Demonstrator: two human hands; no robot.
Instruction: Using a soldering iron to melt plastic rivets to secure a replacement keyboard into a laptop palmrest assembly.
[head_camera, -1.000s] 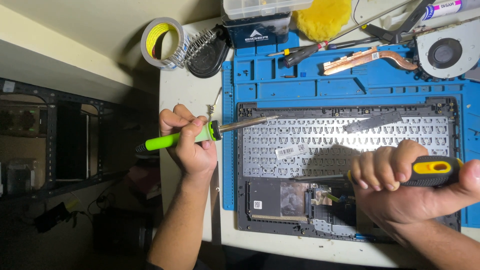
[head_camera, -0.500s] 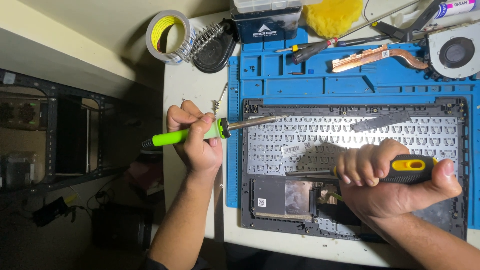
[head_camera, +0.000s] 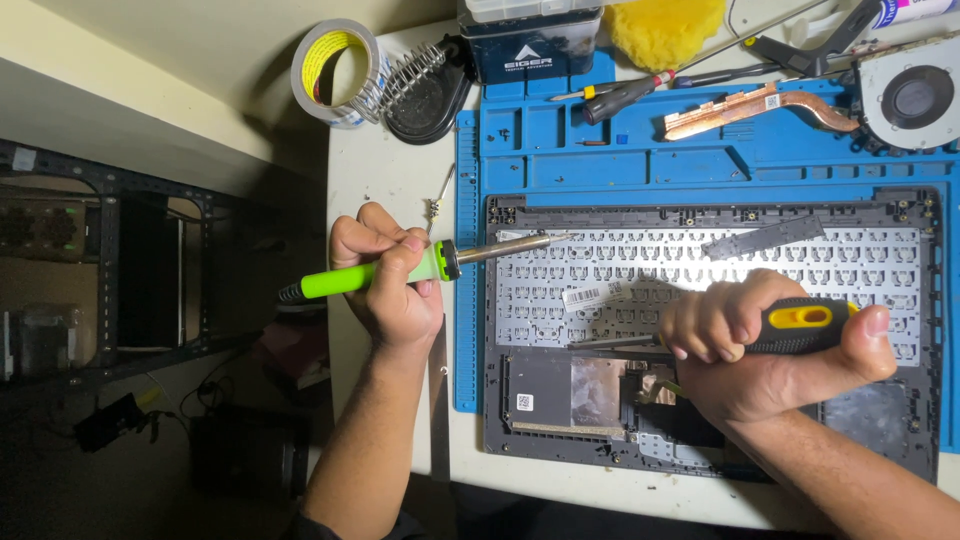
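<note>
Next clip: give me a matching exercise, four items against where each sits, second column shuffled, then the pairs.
1. soldering iron
2. screwdriver
3. tape roll
4. cooling fan

A. far right corner of the blue mat
B. gripped in the right hand
C. off the mat, by the coiled iron stand
D. held in the left hand

Pairs: 1-D, 2-B, 3-C, 4-A

A single head-worn camera looks steeply down, close over the blue mat (head_camera: 640, 170) and table edge.
</note>
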